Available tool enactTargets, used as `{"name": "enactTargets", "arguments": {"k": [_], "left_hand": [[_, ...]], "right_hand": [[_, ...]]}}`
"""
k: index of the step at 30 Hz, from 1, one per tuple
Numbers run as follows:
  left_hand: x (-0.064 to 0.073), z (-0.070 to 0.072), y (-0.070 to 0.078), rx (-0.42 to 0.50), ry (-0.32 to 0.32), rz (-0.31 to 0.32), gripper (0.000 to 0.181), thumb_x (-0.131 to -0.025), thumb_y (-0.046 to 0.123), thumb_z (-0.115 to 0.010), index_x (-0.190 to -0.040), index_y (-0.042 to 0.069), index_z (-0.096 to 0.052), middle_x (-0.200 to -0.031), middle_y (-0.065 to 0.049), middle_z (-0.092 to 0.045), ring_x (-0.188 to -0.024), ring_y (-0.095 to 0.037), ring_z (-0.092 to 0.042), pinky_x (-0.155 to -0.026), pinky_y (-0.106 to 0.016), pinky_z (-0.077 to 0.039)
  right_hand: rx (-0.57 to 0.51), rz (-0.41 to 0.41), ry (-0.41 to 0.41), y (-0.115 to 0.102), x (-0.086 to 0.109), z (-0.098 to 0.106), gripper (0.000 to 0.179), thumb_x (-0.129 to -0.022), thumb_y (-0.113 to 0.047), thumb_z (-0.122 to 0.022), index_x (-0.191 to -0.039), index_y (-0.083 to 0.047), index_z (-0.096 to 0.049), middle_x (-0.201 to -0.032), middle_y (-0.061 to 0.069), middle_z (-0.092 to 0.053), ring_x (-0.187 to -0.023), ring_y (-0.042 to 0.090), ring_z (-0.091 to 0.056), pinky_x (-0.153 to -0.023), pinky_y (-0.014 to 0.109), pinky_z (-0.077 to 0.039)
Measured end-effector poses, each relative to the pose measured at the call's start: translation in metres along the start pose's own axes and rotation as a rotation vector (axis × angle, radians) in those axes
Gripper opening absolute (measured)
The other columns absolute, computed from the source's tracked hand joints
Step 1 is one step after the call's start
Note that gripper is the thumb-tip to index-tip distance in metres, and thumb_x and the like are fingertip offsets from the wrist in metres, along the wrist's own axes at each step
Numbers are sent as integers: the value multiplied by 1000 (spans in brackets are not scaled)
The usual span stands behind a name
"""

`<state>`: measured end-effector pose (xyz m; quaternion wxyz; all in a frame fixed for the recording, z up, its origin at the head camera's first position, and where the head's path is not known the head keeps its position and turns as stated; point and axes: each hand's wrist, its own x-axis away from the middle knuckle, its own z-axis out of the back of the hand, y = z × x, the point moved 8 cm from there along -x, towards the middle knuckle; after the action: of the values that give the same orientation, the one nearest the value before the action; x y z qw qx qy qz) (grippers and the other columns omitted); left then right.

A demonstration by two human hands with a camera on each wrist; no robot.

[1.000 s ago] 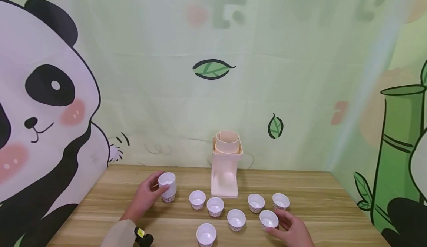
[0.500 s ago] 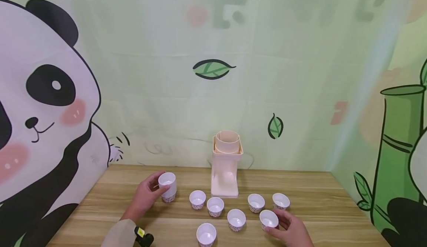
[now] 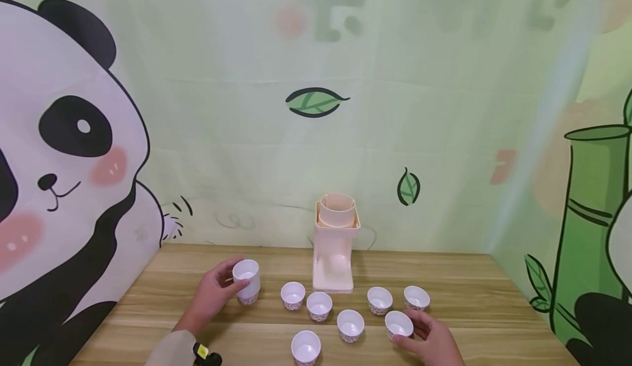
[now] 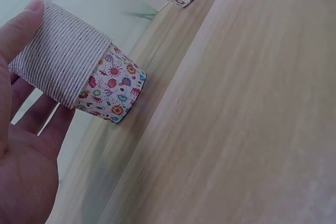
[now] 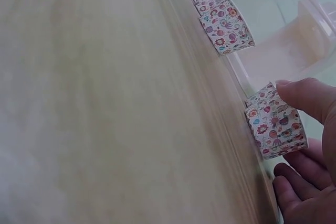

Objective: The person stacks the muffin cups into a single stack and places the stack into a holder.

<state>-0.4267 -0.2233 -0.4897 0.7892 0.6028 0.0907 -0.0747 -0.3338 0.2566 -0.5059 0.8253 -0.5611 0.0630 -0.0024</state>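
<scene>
My left hand grips a stack of nested paper cups at the table's left, thumb on the near side and fingers behind. In the left wrist view many stacked rims show above one flowered cup wall. At the right, thumb and fingers of my right hand hold a single flowered paper cup that stands upright on the table. The right wrist view shows the thumb against this cup's wall, with fingers on its other side.
A pale pink stand with a round holder on top stands at the back middle. Several upright paper cups are spread between my hands, one nearest the front. Another stands just behind my right hand. A printed cloth hangs behind the table.
My left hand and the cup stack have shifted slightly toward me and to the left. The right hand and the loose cups look unmoved.
</scene>
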Motion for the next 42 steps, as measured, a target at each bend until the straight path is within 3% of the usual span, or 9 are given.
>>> {"name": "enactTargets", "arguments": {"k": [4, 13, 21, 28, 34, 42], "left_hand": [[4, 1, 2, 15, -2, -8, 58, -88, 14, -81, -140, 3, -58, -131, -24, -67, -114, -28, -69, -89, -19, -54], [12, 2, 7, 23, -33, -19, 59, -87, 10, -81, -140, -1, -57, -127, -25, -68, -108, -22, -71, -88, -19, -54], [20, -1, 12, -12, -49, -19, 59, -86, 11, -81, -139, 0, -58, -127, -23, -68, -108, -23, -71, -90, -20, -55], [23, -4, 10, 17, -57, -13, 59, -86, 11, -81, -139, 0, -58, -127, -23, -68, -105, -17, -70, -89, -20, -55], [22, -4, 7, 30, -51, -33, 57, -86, 10, -81, -137, 0, -59, -125, -23, -69, -101, -11, -70, -88, -21, -55], [22, -4, 7, 24, -38, -22, 55, -87, 11, -81, -137, 1, -60, -125, -22, -69, -102, -12, -69, -89, -20, -55]], "right_hand": [[-15, -7, 7, 4, -2, 0, 60, -73, -4, -91, -125, 9, -64, -133, 25, -65, -110, 18, -70, -93, 22, -56], [-20, -6, 10, 8, 0, 2, 60, -72, -4, -91, -124, 9, -65, -134, 26, -64, -107, 20, -72, -89, 22, -58], [-65, 4, -12, 2, 4, -1, 62, -73, -2, -90, -127, 12, -62, -130, 28, -66, -98, 6, -69, -84, 19, -57], [-106, -37, -17, -2, 5, -3, 64, -74, -3, -90, -129, 11, -60, -130, 26, -66, -98, 8, -69, -83, 20, -58], [-137, -20, 2, -10, 6, -5, 62, -73, -3, -90, -127, 9, -63, -134, 25, -63, -98, 5, -69, -84, 18, -57], [-156, 32, -41, -25, 7, -11, 64, -75, -2, -88, -131, 10, -59, -119, 22, -70, -94, 4, -69, -82, 18, -58]]}}
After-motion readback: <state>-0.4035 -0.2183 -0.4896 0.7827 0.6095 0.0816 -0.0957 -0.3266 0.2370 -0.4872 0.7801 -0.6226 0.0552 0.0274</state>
